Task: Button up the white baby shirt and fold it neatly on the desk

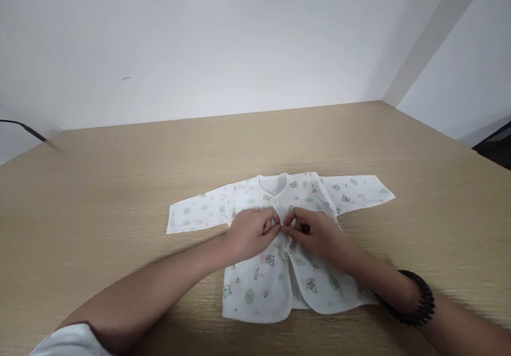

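Observation:
A small white baby shirt [255, 287] printed with green and pink animal figures lies flat, both sleeves spread out and the neckline at the far side. My left hand [251, 233] pinches one front edge at the middle of the chest. Opposite it, almost touching, my right hand [313, 233] pinches the other front edge. The fingertips hide what lies between them. Above them a button [275, 200] shows near the collar, and another button [285, 255] sits just below. Towards the hem the two front panels part.
The shirt rests on a light wooden table [120, 185] with a white wall [239, 47] behind it. A black cable [34, 132] reaches the table's left edge. A dark object [495, 146] stands at the right edge. A black bracelet [417, 298] circles my right wrist.

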Demonstrator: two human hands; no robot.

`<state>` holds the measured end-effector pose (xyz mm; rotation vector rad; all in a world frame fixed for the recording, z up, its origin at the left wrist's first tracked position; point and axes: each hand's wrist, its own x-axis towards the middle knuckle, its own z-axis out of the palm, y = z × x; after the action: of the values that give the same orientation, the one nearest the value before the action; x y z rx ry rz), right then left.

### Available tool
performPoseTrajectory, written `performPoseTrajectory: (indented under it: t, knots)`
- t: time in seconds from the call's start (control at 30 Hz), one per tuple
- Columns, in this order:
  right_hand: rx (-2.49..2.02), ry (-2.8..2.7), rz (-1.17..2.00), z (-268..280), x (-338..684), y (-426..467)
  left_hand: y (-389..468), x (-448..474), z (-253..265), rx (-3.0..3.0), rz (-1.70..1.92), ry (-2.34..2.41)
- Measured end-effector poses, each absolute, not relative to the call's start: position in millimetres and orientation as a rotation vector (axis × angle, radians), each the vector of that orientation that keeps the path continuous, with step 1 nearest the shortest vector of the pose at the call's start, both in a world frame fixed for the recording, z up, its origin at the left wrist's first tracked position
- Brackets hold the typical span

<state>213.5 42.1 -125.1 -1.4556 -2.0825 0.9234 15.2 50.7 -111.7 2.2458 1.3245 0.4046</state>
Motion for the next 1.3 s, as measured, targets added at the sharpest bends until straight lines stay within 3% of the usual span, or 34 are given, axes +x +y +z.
performPoseTrajectory:
  t: [0.93, 1.3]
  knots:
    - [-1.563, -2.086, 0.921, -119.4, 208.8, 44.7, 52.4, 14.6, -114.3, 2.100, 0.556, 1.254]
    - [-1.472, -1.996, 1.145, -122.5, 214.2, 50.6, 51.6, 14.6, -117.2, 2.143, 0.591, 1.283]
